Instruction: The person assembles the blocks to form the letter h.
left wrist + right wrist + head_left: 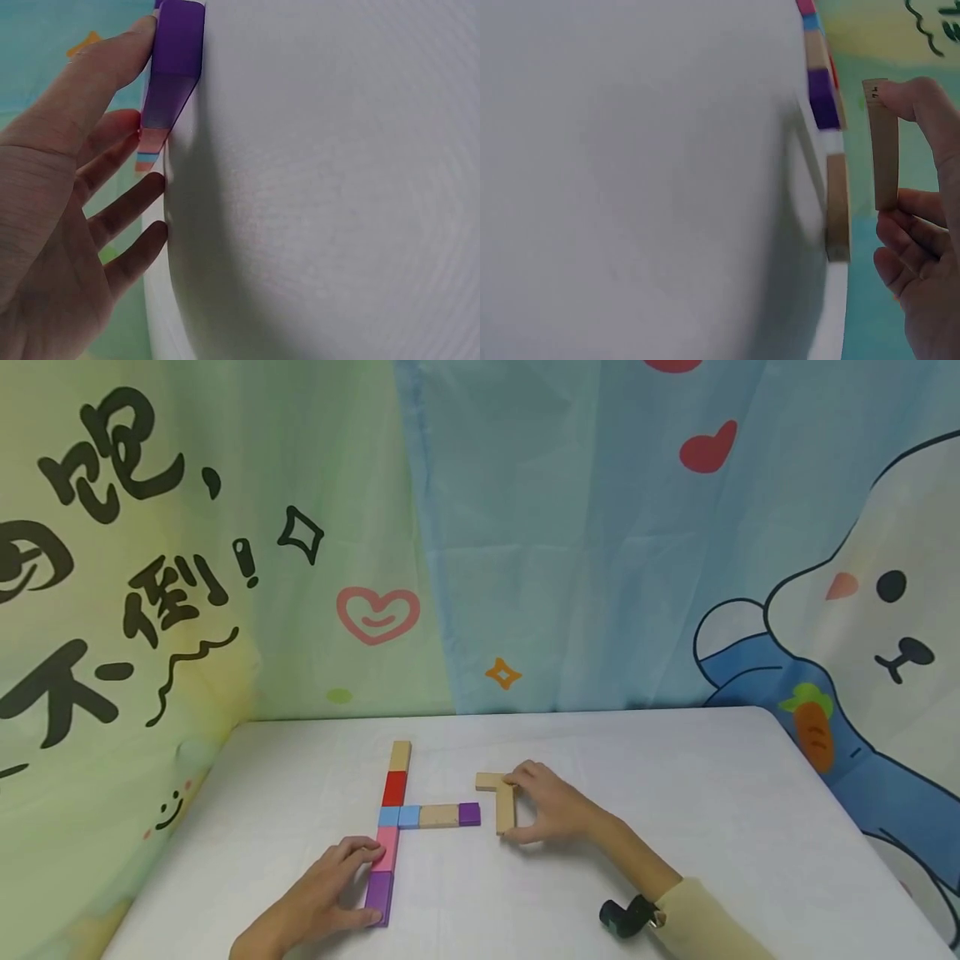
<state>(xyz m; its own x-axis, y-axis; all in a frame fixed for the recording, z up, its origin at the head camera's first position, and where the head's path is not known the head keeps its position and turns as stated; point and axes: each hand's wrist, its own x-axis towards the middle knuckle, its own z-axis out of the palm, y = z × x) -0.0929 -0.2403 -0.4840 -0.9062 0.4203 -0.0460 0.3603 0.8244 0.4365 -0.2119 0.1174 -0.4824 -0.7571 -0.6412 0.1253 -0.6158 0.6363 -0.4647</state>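
Note:
My right hand (555,802) pinches a plain wooden block (506,810) end to end between thumb and fingertips. In the right wrist view this held block (886,157) is raised off the white surface, beside another wooden block (838,210) that lies on it. To the left, a column of blocks runs away from me: a purple block (379,897), a pink block (386,847), a light blue, a red block (394,788) and a wooden one. My left hand (322,885) touches its left side, thumb on the purple block and fingertips at the pink.
From the column's light blue block, a row extends right: another light blue block (408,817), a wooden block (438,816) and a small purple block (469,814). A white-covered table (675,793) lies beneath. A printed curtain (525,527) hangs behind its far edge.

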